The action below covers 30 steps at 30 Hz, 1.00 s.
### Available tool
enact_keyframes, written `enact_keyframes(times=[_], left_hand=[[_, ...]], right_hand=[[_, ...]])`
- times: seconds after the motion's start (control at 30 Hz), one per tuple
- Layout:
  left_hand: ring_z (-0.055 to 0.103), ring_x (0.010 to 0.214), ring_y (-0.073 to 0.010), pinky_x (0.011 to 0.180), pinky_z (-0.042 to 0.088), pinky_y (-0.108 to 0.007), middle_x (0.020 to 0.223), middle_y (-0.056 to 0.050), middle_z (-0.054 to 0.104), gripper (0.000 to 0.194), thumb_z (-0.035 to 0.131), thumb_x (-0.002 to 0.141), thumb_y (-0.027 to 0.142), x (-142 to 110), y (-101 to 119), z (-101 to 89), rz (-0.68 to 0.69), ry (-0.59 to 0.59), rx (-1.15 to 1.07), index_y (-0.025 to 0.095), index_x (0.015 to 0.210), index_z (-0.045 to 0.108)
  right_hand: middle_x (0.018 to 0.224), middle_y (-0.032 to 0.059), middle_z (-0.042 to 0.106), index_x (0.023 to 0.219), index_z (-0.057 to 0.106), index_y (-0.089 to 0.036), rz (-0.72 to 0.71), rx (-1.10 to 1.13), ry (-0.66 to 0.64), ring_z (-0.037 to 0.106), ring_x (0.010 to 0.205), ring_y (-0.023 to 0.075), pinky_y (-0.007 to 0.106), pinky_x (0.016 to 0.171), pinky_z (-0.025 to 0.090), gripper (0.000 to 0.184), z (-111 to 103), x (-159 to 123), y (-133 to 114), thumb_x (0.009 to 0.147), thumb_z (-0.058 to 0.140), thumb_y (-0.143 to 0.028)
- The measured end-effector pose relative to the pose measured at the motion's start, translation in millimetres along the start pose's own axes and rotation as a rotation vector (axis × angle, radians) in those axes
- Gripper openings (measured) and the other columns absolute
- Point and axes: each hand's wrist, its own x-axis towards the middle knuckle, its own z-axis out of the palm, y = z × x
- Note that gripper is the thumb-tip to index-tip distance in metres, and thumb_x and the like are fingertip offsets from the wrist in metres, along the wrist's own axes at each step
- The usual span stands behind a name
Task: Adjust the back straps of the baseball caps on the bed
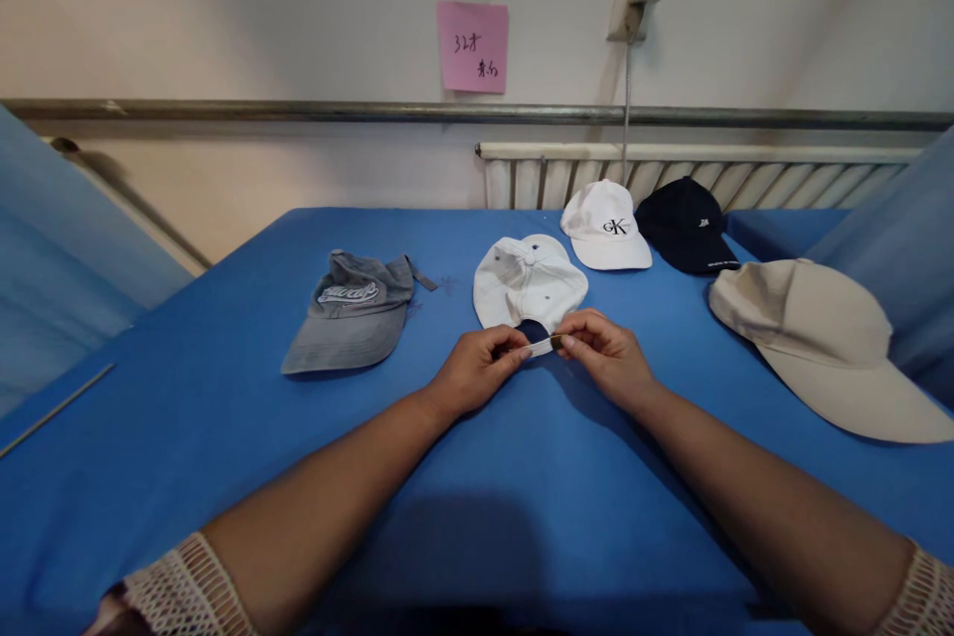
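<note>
A white cap [528, 288] lies on the blue table [522, 497] with its back opening toward me. My left hand [477, 370] and my right hand [605, 354] both pinch the cap's white adjuster strap [541, 347] at the back. The fingers of both hands are closed on the strap, the left on its left end, the right at the small buckle.
A grey cap [350, 318] lies to the left. A white cap with a black logo [607, 227] and a dark navy cap [684, 225] sit at the back. A large beige cap [827, 343] lies at the right. A radiator and a pink note are on the wall behind.
</note>
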Motion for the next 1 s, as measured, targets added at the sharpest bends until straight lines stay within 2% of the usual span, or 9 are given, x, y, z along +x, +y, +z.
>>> enact_keyframes(times=[0.13,0.6,0.93,1.0], left_hand=[[0.055,0.070,-0.0120,0.066,0.043,-0.023,0.077,0.000,0.064,0.022,0.058,0.087,0.035,0.1,0.1,0.2,0.001,0.010,0.029,0.016,0.088,0.068],[0.055,0.066,-0.0111,0.062,0.042,-0.022,0.075,0.000,0.067,0.022,0.058,0.087,0.035,0.2,0.9,2.2,0.013,0.051,0.091,0.016,0.088,0.069],[0.053,0.062,-0.0106,0.058,0.041,-0.021,0.075,0.000,0.067,0.024,0.060,0.085,0.037,0.7,2.2,2.8,-0.019,0.036,0.059,0.016,0.092,0.069],[0.053,0.062,-0.0104,0.058,0.041,-0.021,0.074,0.000,0.066,0.025,0.060,0.085,0.038,0.7,1.4,2.9,-0.019,0.029,0.051,0.016,0.091,0.069]], right_hand=[[0.088,0.0029,0.059,0.083,0.064,-0.021,0.016,-0.033,-0.032,0.059,0.070,0.0134,0.029,0.066,0.052,0.016,0.1,-0.6,-1.5,0.082,0.065,-0.037],[0.078,0.0002,0.066,0.087,0.064,-0.021,0.121,0.026,-0.040,0.064,0.070,0.0138,0.029,0.068,0.052,0.018,0.5,-2.2,3.0,0.080,0.067,-0.037],[0.077,0.0012,0.066,0.089,0.063,-0.021,0.120,-0.004,-0.068,0.064,0.071,0.0156,0.031,0.068,0.053,0.021,0.3,-2.7,4.4,0.081,0.065,-0.041],[0.082,0.0022,0.066,0.093,0.062,-0.022,0.091,-0.035,-0.088,0.064,0.074,0.0162,0.031,0.070,0.054,0.020,0.3,-3.8,4.1,0.081,0.066,-0.038]])
